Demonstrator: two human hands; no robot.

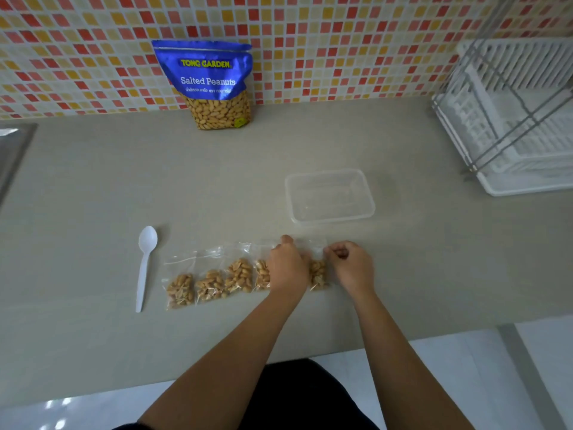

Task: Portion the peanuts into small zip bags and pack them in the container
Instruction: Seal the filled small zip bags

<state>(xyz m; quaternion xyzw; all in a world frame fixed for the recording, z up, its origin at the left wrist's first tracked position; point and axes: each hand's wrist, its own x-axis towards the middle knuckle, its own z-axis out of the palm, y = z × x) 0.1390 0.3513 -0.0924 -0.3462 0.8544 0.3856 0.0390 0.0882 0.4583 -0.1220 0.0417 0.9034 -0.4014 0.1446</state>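
Several small zip bags holding peanuts lie in a row on the counter, from the leftmost bag (180, 285) to the rightmost bag (318, 272). My left hand (286, 266) rests on the rightmost bag's left side, fingers pressed at its top edge. My right hand (350, 266) pinches the same bag's top right corner. Just behind the bags sits a clear plastic container (330, 196) with nothing visible in it. The blue Salted Peanuts pouch (210, 83) stands against the tiled wall.
A white plastic spoon (145, 265) lies left of the bags. A white dish rack (514, 116) fills the right back corner. A metal sink edge (12, 150) shows at far left. The counter's front edge runs below my forearms.
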